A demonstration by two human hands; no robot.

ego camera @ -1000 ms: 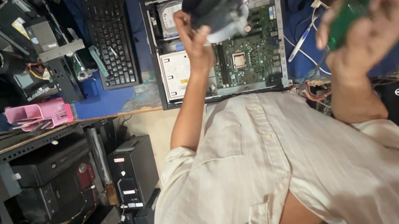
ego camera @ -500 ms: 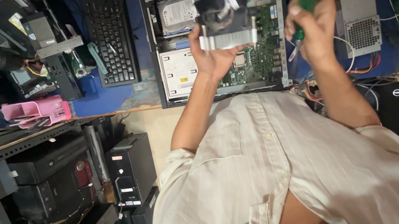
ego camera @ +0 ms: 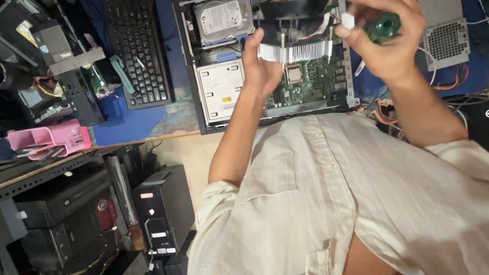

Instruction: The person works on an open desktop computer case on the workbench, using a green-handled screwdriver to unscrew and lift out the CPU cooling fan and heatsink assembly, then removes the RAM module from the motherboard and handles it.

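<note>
Heatsink-and-fan cooler (ego camera: 297, 34): black fan on a block of silver fins, held low over the motherboard (ego camera: 307, 81) inside the open computer case (ego camera: 189, 68), directly above the bare square processor (ego camera: 294, 74).

Nearest the camera: the person's pale striped shirt (ego camera: 347, 206), filling the lower frame.

Left hand (ego camera: 259, 66): fingers closed around the near-left edge of the fins, carrying the cooler's weight.

Right hand (ego camera: 386, 20): fingers curled around the green screwdriver handle (ego camera: 384, 27), raised beside the right wall of the case; the shaft cannot be made out.

Inside the case, farther back: silver hard drive (ego camera: 224, 17) at the left rear corner; white-labelled metal panel (ego camera: 221, 90) left of the board.

On the blue desk (ego camera: 124, 120): black keyboard (ego camera: 137, 46) left of the case; pile of loose computer parts (ego camera: 41, 52) beyond it; pink plastic tray (ego camera: 49, 141) at the desk edge; grey perforated power supply (ego camera: 446, 37) right of the case, trailing wires.

Below the desk, left: shelves of stacked black computer towers (ego camera: 164, 209).

Handling note, as a judgement: the cooler looks best kept level and square over the processor, its corner screws lined up with the board's holes, loose cables kept clear of the fins, with the left hand steadying the fins while the screwdriver works.
</note>
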